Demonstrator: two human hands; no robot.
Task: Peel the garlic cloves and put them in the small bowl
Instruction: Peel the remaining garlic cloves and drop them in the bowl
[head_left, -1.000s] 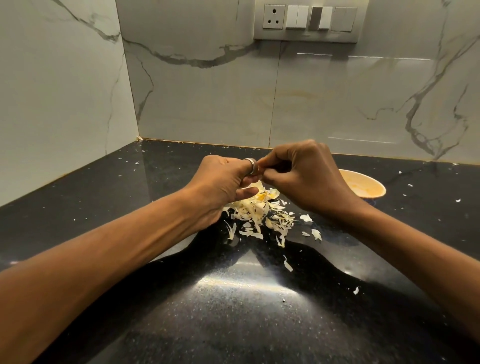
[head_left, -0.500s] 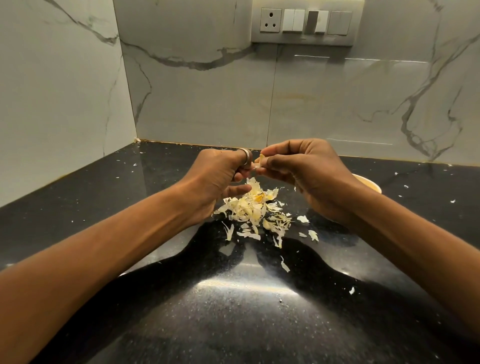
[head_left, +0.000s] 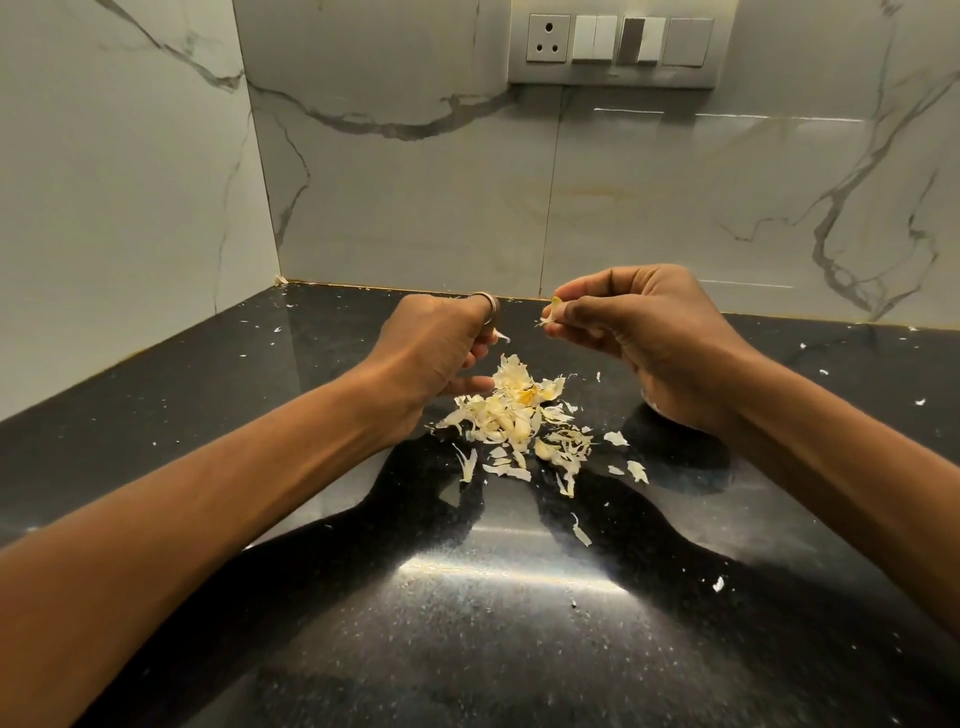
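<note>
I held both hands up over the black desk (head_left: 311, 649), a little apart, with a clear gap between them. My right hand (head_left: 644, 332) was curled in, and its thumb and fingertips pinched a small garlic clove (head_left: 555, 309), pale yellow, with a thin wisp of skin sticking out from its lower end toward my other hand. Most of the clove was covered by my fingers, so I could not tell how much of it was already bare. My left hand (head_left: 436, 348) was curled too, knuckles up, with a ring (head_left: 487, 300) on one finger, and it pinched a tiny white scrap of skin (head_left: 502, 338) at its fingertips.

Directly below the gap between my hands lay a loose pile of skins (head_left: 519, 415) on the desk, white and cream, with a few plumper yellowish bits among them; whether those were cloves I could not tell. Smaller pieces had strayed from the pile: one curled strip (head_left: 582, 532) nearer to me, one fleck (head_left: 718, 583) off to the right, and fine white specks scattered across the surface out to the back edge.

A bright streak of light reflected off the desk close to me. Behind the desk rose the veined marble wall (head_left: 415, 197), meeting a second wall in the corner on my left, and a socket and switch panel (head_left: 618, 47) sat high on it.
</note>
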